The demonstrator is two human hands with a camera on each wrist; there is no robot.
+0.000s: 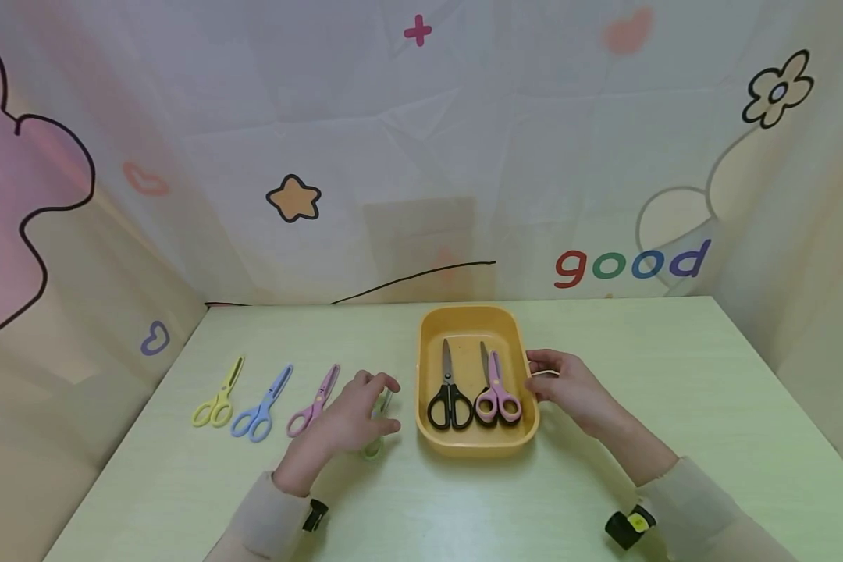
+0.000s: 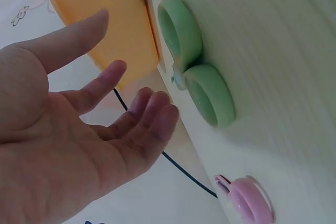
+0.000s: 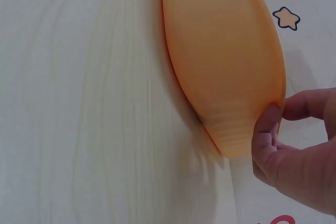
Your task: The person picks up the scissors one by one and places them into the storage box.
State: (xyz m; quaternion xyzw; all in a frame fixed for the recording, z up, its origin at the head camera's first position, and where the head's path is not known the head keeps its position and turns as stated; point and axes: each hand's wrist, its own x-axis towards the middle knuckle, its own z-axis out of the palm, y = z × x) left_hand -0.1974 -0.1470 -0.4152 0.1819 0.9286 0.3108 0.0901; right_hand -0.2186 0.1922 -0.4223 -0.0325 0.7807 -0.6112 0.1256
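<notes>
My left hand (image 1: pixel 354 410) hovers over a pair of green scissors (image 1: pixel 373 448), its fingers apart and holding nothing. In the left wrist view the green scissors (image 2: pixel 210 95) lie on the table just past the fingertips, while the hand hides much of them in the head view. My right hand (image 1: pixel 576 390) pinches the right rim of a yellow tray (image 1: pixel 474 450). Inside lie black-handled scissors (image 1: pixel 450 406) and, beside them, pink scissors (image 1: pixel 495 394) on top of another black-handled pair (image 1: pixel 484 359). The right wrist view shows fingertips (image 3: pixel 270 114) at the tray rim.
Left of my left hand, yellow scissors (image 1: pixel 219 404), blue scissors (image 1: pixel 261 414) and another pink pair (image 1: pixel 319 402) lie in a row on the pale table (image 1: pixel 674 375). A printed curtain (image 1: pixel 534 156) hangs behind the table's back edge.
</notes>
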